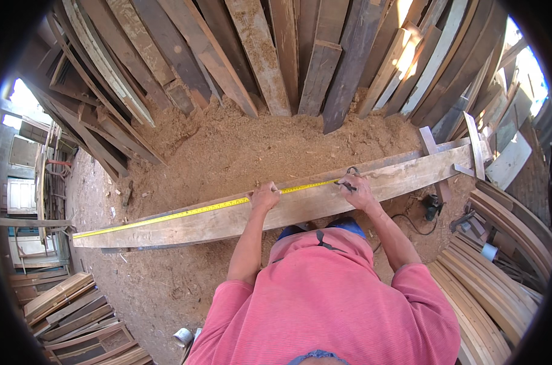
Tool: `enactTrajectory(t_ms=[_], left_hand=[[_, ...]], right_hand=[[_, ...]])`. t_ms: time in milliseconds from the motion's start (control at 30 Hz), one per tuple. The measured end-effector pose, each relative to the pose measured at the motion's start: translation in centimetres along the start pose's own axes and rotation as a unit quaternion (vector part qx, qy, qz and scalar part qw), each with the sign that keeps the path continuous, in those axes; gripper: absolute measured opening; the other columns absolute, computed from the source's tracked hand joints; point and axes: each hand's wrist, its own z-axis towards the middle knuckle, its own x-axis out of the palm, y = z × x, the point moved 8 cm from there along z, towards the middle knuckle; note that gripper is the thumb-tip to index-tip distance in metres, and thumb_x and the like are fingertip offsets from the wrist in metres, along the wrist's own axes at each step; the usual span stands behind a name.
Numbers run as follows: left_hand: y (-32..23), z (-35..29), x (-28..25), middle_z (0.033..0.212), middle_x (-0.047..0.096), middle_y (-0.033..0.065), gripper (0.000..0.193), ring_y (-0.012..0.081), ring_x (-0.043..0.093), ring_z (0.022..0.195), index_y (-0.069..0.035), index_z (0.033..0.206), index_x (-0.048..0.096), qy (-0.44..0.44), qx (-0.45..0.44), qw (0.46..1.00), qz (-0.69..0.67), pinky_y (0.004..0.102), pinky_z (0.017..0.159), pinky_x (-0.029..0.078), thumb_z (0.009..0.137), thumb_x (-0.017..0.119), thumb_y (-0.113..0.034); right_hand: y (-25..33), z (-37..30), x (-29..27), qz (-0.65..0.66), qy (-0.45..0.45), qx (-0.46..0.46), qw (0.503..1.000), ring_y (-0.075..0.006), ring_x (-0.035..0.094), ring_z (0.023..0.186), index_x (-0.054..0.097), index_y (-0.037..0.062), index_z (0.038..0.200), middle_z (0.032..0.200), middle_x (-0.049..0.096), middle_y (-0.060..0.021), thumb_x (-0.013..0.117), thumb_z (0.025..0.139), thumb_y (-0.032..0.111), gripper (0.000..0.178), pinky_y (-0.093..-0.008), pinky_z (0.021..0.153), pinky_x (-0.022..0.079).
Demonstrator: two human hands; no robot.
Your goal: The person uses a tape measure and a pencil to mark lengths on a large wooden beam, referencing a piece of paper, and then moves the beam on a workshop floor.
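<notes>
A yellow tape measure blade [185, 213] is drawn out along a long, pale wooden board [312, 201] that lies across in front of me. The blade runs from the board's left end to my right hand. My left hand [265, 196] is closed on the blade near the middle of the board, fingers curled at its far edge. Farther right, my right hand [357, 191] is closed around a small dark object with a loop, where the yellow blade ends. It looks like the tape's case, but the fingers partly hide it.
Sawdust [227, 140] heaps behind the board, below upright planks [264, 55]. Crosspieces [475, 146] stand at the board's right end. A dark power tool [433, 207] with a cord lies on the ground at right. Stacked timber [476, 292] is at lower right, more wood [81, 310] at lower left.
</notes>
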Motion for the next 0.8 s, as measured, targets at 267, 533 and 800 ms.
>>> enactTrajectory(t_ms=[267, 533, 800], left_hand=[[0.06, -0.02, 0.08, 0.112, 0.068, 0.0082, 0.024, 0.0271, 0.058, 0.116, -0.02, 0.096, 0.069, 0.018, -0.014, 1.0, -0.01, 0.0524, 0.102, 0.027, 0.082, 0.067, -0.04], [-0.24, -0.26, -0.27, 0.111, 0.069, 0.0082, 0.025, 0.0277, 0.058, 0.116, -0.02, 0.096, 0.069, 0.016, -0.01, 1.0, 0.006, 0.0533, 0.103, 0.026, 0.081, 0.067, -0.04], [-0.58, -0.64, -0.57, 0.112, 0.069, 0.0082, 0.025, 0.0285, 0.058, 0.116, -0.02, 0.097, 0.069, 0.005, -0.006, 1.0, 0.009, 0.0555, 0.103, 0.026, 0.082, 0.066, -0.041]], right_hand=[[-0.23, -0.21, 0.24, -0.015, -0.018, 0.011, 1.0, -0.032, 0.064, 0.079, 0.07, 0.0164, 0.088, 0.076, 0.068, -0.0085, 0.066, 0.078, 0.022, 0.012, -0.0459, 0.077, 0.044], [-0.15, 0.14, 0.18, -0.028, -0.037, -0.025, 0.999, -0.0339, 0.064, 0.072, 0.069, 0.0156, 0.08, 0.073, 0.067, -0.0107, 0.065, 0.075, 0.017, 0.007, -0.0442, 0.066, 0.05], [-0.38, -0.03, 0.43, -0.027, -0.029, -0.036, 0.999, -0.0321, 0.065, 0.073, 0.068, 0.017, 0.08, 0.076, 0.067, -0.0108, 0.065, 0.075, 0.018, 0.006, -0.0439, 0.067, 0.05]])
